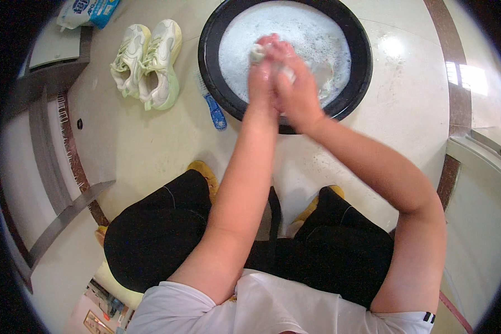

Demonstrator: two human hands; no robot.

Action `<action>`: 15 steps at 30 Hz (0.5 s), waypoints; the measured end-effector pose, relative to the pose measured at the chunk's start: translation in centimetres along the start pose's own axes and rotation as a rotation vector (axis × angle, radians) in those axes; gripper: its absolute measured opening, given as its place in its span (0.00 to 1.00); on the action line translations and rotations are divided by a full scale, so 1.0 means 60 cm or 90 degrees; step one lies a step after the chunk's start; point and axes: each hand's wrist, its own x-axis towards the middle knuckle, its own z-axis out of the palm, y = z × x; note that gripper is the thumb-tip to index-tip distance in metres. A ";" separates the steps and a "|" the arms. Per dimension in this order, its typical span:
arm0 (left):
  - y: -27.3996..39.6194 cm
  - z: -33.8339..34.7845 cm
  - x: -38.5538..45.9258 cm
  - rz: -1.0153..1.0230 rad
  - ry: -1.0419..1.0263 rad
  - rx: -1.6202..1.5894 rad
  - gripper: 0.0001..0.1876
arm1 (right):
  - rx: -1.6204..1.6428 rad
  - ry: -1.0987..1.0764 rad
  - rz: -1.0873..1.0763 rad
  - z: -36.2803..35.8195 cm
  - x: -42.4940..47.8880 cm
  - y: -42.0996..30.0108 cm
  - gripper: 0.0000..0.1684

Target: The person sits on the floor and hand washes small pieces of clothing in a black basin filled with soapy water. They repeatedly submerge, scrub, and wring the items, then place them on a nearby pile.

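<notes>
A round black basin (361,62) of sudsy water (300,25) stands on the floor before me. Over its middle, my left hand (262,77) and my right hand (296,83) press together around a wet, pale, cloth-like item (257,53), blurred by motion. The fingers of both hands are bent against it and each other, and its full shape is hidden. More pale material (323,75) shows in the suds to the right of my hands.
Left of the basin lies a blue-handled scrubbing brush (215,112). Farther left is a pair of white and pale-green sneakers (160,62). A blue and white plastic package (87,12) rests on grey furniture (67,50) at the upper left. Wet spots (390,64) mark the floor at right.
</notes>
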 end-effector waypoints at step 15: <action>0.005 0.042 -0.038 -0.150 -0.075 -0.004 0.22 | -0.217 -0.023 0.045 -0.035 0.049 0.003 0.23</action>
